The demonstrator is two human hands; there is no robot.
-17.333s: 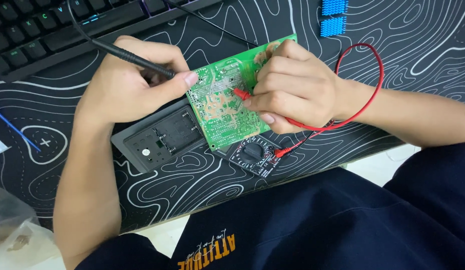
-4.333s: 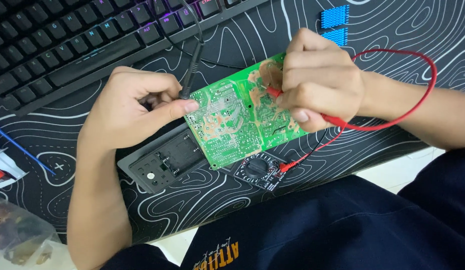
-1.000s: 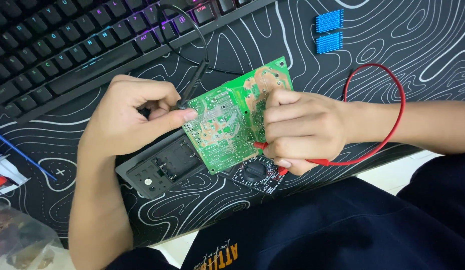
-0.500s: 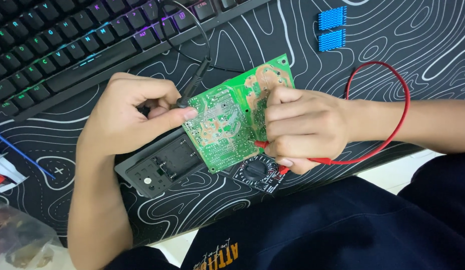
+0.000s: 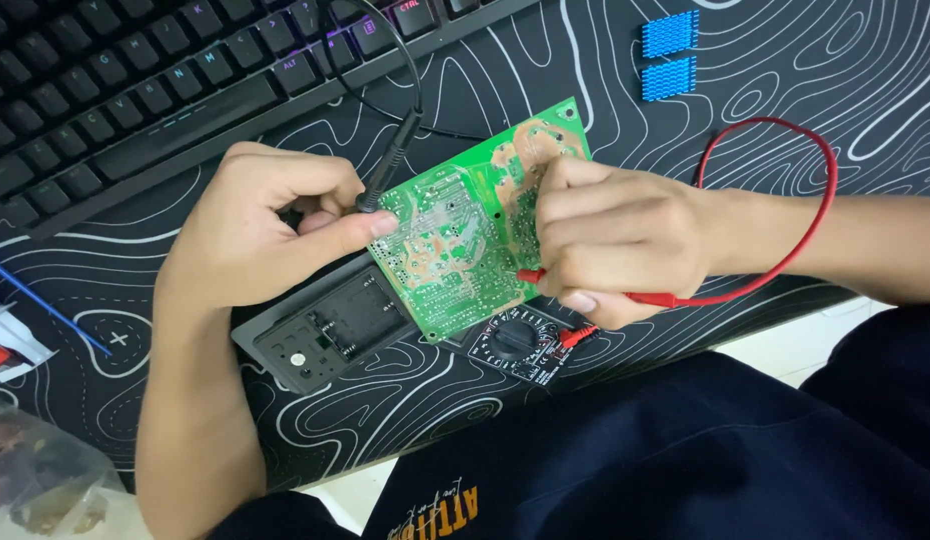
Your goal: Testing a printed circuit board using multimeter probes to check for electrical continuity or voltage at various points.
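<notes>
- Lower left corner: a clear plastic bag point(image 5: 35, 475) with brownish contents, blurred, lies at the edge of the desk.
- Left edge: a thin blue stick point(image 5: 45, 305) lies slanted on the black desk mat point(image 5: 865, 70) with white contour lines.
- Upper left: a black keyboard point(image 5: 135, 90) runs along the top of the frame, some keys lit purple.
- Left of centre: the left hand point(image 5: 260, 235) is curled narrow, thumb and fingers pinched on a black probe point(image 5: 385, 170); the thumb tip rests on the left edge of the board. The probe's black cable point(image 5: 400, 50) loops up over the keyboard.
- Below the left hand: a dark grey plastic casing point(image 5: 325, 330) lies flat on the mat, partly under the board.
- Centre: a green circuit board point(image 5: 455, 240), solder side up, is tilted between the two hands, above the casing.
- Lower centre: a small black meter point(image 5: 515, 345) with a round dial lies on the mat just under the board's lower edge, a red plug at its right side.
- Right of centre: the right hand point(image 5: 620, 240) is closed around a red probe point(image 5: 533, 275), whose tip meets the board's right part; the fingers cover that edge.
- Right: a red cable point(image 5: 815, 200) arcs from the hand up over the wrist.
- Upper right: two blue finned blocks point(image 5: 670, 55) lie apart from the hands.
- Bottom: dark blue clothing point(image 5: 685, 450) fills the foreground.
</notes>
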